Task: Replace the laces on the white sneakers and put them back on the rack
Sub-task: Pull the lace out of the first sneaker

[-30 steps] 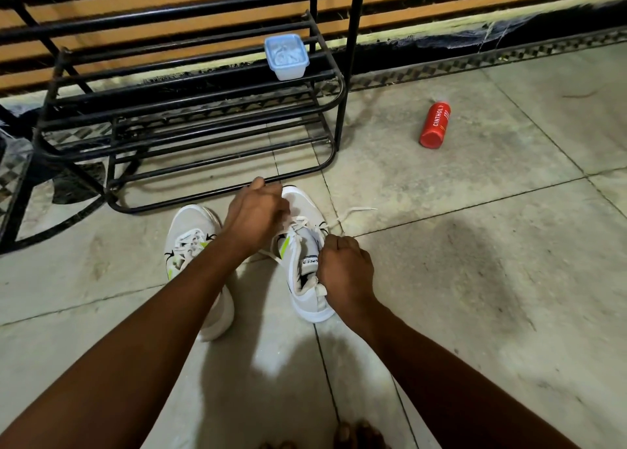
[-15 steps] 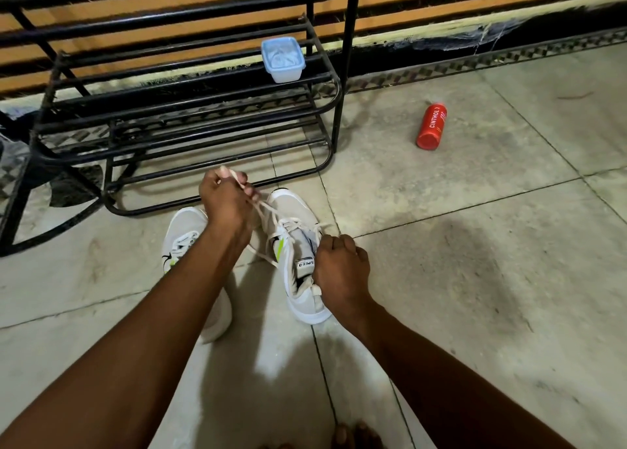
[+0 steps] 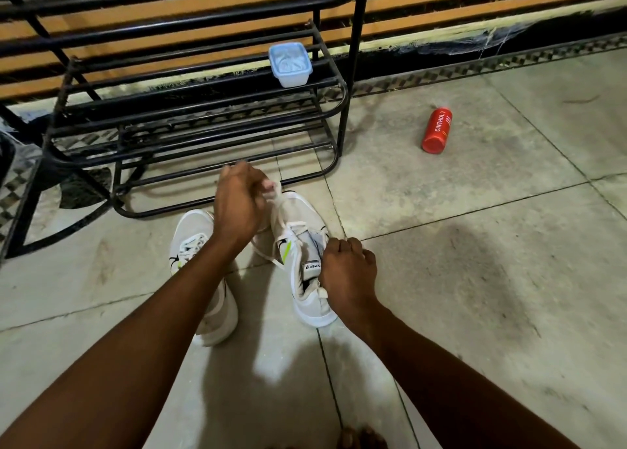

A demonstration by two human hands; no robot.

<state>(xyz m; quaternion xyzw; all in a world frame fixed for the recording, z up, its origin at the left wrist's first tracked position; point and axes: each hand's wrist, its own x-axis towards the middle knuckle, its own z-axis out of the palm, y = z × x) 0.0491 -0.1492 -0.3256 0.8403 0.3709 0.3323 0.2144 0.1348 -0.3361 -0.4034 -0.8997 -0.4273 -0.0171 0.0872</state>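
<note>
Seen from above, a person's two bare forearms reach forward over a tiled floor (image 3: pixel 475 279). At the centre stand two white sneakers side by side, toes pointing to twelve o'clock. The left hand (image 3: pixel 237 207) hovers over the toe of the right sneaker (image 3: pixel 302 245), its fingers curled and pinching a white lace (image 3: pixel 276 199) that it holds up and taut from the shoe's eyelets. A loose stretch of the same lace trails toward seven o'clock, across the gap between the shoes. The right hand (image 3: pixel 347 265) grips the right sneaker at its collar and tongue, fingers curled over the edge; the fingertips are hidden, so how deep they reach is unclear. The left sneaker (image 3: pixel 200 265) sits just beside it at nine o'clock, partly covered by the left forearm, its laces in place. At eleven o'clock stands a black metal shoe rack (image 3: pixel 190 122), close to the sneakers' toes. A small pale blue plastic container (image 3: pixel 290 64) rests on one of its shelves. At two o'clock, well apart from the shoes, a red bottle (image 3: pixel 437 130) lies on its side.
</note>
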